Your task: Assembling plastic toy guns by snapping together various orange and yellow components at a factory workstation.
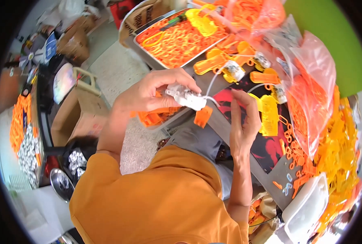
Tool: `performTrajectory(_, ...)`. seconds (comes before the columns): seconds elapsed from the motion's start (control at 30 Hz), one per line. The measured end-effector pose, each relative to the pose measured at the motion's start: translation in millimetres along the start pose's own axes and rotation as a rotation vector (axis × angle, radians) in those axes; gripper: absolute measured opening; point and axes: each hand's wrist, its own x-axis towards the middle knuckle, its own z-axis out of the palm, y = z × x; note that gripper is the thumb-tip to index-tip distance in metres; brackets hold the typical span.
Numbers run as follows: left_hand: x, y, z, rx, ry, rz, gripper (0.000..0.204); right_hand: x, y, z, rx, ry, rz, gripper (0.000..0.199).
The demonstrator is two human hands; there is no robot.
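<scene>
My left hand [150, 92] grips a small white plastic motor unit [187, 97] with a thin white wire running up from it. An orange plastic piece [202, 116] hangs just under the unit. My right hand [244, 122] is beside it with the fingers half curled, fingertips near the wire and the orange piece; I cannot tell if it grips anything. Both hands hover over the near edge of the grey table [272, 173].
A metal tray [146, 49] full of orange plastic parts lies at the back. Yellow parts [268, 114], orange parts and similar white units [234, 70] are strewn on the table. Clear bags of orange parts [311, 89] sit right. A white container [307, 209] stands near right. Cardboard boxes [81, 114] stand left.
</scene>
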Motion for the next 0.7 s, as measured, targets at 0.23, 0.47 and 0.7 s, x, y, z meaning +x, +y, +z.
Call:
performTrajectory(0.23,53.4,18.0,30.7,0.213,-0.236,0.202,0.045,-10.4,13.0,-21.4,0.396,-0.191,0.311,0.023)
performTrajectory(0.47,69.1,29.4,53.0,0.569,-0.364,0.466,0.028,-15.3,10.4,-37.4,0.697,-0.177,0.488,0.024)
performTrajectory(0.7,62.8,48.5,74.5,1.114,-0.434,0.725,0.023,-15.6,16.8,-31.3,0.725,-0.111,0.550,0.015)
